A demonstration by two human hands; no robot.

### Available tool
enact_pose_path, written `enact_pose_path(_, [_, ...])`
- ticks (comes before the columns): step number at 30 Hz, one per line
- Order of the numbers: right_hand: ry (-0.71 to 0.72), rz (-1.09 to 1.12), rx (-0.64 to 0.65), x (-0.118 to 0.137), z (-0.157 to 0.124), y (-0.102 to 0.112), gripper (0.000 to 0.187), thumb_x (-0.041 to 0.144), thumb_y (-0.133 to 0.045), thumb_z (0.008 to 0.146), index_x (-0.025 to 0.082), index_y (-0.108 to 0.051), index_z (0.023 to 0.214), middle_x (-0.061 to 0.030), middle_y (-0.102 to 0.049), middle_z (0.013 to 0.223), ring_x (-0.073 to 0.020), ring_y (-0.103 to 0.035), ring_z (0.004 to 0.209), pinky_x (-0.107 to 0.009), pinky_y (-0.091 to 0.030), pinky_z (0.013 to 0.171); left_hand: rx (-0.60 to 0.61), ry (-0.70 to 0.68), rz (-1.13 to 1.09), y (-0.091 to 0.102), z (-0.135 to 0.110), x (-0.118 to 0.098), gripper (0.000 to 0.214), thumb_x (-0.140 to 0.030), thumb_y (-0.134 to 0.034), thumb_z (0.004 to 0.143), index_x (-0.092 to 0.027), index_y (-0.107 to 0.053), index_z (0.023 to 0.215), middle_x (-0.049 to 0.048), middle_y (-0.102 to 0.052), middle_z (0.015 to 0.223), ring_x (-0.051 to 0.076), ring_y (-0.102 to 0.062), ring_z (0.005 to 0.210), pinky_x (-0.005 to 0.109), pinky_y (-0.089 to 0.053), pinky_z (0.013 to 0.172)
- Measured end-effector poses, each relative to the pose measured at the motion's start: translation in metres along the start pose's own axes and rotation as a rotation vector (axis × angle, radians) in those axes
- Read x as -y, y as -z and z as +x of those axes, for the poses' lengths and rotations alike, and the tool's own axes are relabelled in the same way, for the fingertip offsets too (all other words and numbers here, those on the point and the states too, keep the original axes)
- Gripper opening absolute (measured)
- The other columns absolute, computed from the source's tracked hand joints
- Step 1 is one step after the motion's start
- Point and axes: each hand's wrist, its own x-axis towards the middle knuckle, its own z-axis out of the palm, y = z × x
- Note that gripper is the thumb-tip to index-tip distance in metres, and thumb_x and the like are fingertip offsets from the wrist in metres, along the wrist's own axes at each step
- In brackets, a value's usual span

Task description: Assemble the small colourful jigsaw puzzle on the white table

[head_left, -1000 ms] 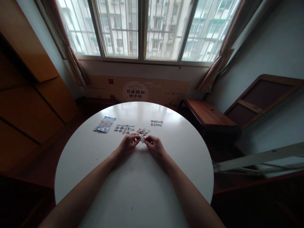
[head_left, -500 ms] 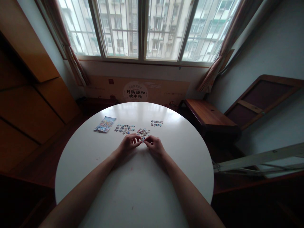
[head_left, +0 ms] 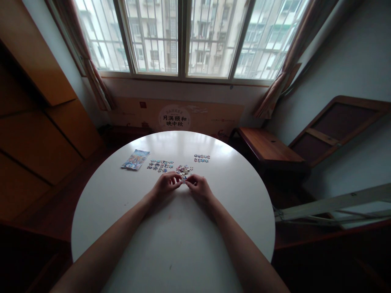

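My left hand point(head_left: 167, 182) and my right hand point(head_left: 198, 185) meet near the middle of the white round table. Between their fingertips is a small puzzle piece point(head_left: 183, 179), pinched from both sides; its outline is partly covered by the fingers. Just beyond them lies a loose heap of jigsaw pieces point(head_left: 183, 170). To the left of the heap, several pieces point(head_left: 159, 165) are laid out in rows. A smaller group of pieces point(head_left: 202, 158) sits in two short rows farther back on the right.
A colourful picture packet point(head_left: 136, 159) lies at the left of the white table point(head_left: 122, 228). Past the table's right edge stands a brown wooden bench point(head_left: 269, 144). A printed banner point(head_left: 214, 110) runs along the wall under the barred window.
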Motion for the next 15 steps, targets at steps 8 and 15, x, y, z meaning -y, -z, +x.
enact_pose_path(8, [0.026, 0.0, 0.007, -0.0015, 0.0001, 0.0001, 0.015, 0.028, -0.059, 0.075, 0.014, -0.064, 0.076, -0.0024, -0.064, 0.067, -0.0124, -0.056, 0.061, -0.023, -0.043, 0.057, -0.006, -0.006, 0.018, -0.0004, -0.0001, 0.0009, 0.013, -0.022, -0.06, 0.077, -0.013, -0.066, 0.083, 0.001, -0.061, 0.069, 0.006, -0.052, 0.052, 0.016, -0.043, 0.049])
enact_pose_path(15, [0.014, 0.03, 0.022, 0.0013, -0.0001, 0.0009, 0.02, 0.035, -0.061, 0.074, 0.015, -0.062, 0.077, -0.0024, -0.063, 0.066, -0.0116, -0.055, 0.059, -0.022, -0.043, 0.055, -0.036, 0.004, 0.014, -0.001, 0.0004, -0.0005, 0.01, -0.018, -0.06, 0.075, -0.013, -0.066, 0.081, 0.0005, -0.061, 0.067, 0.006, -0.052, 0.052, 0.016, -0.043, 0.049])
